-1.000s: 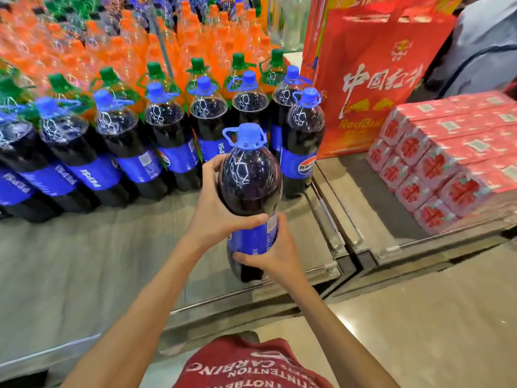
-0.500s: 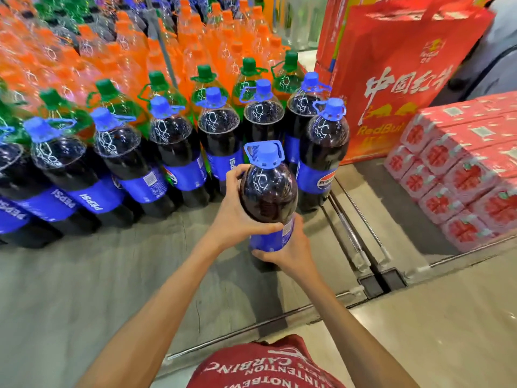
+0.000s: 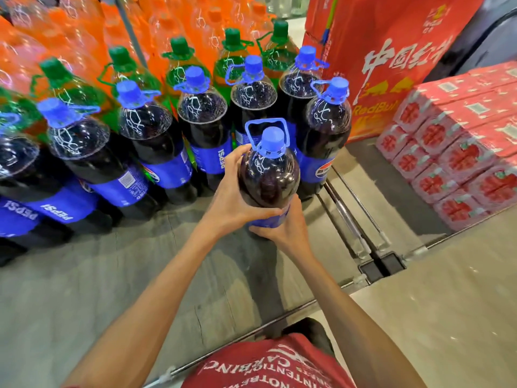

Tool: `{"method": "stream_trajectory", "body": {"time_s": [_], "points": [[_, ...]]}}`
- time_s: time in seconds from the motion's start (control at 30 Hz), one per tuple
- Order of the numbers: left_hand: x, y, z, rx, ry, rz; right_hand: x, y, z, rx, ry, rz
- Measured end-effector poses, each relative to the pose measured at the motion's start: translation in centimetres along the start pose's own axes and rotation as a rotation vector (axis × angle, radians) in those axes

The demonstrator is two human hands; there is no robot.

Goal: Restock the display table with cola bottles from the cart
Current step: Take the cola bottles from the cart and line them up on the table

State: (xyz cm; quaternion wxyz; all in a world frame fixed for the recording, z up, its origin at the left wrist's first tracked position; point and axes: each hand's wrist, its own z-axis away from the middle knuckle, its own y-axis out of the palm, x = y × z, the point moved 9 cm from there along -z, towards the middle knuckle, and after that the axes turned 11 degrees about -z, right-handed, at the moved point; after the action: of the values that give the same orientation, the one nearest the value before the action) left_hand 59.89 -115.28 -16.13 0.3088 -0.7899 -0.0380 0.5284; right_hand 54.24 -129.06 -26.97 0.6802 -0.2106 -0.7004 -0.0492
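Nearer the row (image 3: 201, 130): left hand (image 3: 232, 197), right hand (image 3: 282, 231) grip glossy domed cola bottle (image 3: 268, 175)

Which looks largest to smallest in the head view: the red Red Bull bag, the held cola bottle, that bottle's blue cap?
1. red Red Bull bag, even though partly cropped
2. held cola bottle, despite being nearer the camera
3. blue cap

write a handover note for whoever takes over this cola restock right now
Hands: left hand grips the cola bottle at its shoulder; right hand grips its label band.
Bottle upright over the display table, just in front of the cola row. Base hidden, touchdown unclear.
Done: one row stands.
Left: seat this bottle, release, fetch more; cart not in view.
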Motion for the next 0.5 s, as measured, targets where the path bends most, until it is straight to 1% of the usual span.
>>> {"method": "stream_trajectory", "body": {"time_s": [0.1, 0.27, 0.5], "points": [[0.6, 0.3, -0.3, 0.02, -0.002, -0.016, 0.0, -0.1, -0.4, -0.002, -0.013, 0.042], [0.9, 0.1, -1.5, 0.085, 0.038, -0.058, -0.4, -0.2, -1.8, -0.018, 0.019, 0.153], [1.3, 0.4, -3.8, 0.063, 0.013, -0.098, -0.2, -0.8, -3.7, -0.087, 0.034, 0.216]]}}
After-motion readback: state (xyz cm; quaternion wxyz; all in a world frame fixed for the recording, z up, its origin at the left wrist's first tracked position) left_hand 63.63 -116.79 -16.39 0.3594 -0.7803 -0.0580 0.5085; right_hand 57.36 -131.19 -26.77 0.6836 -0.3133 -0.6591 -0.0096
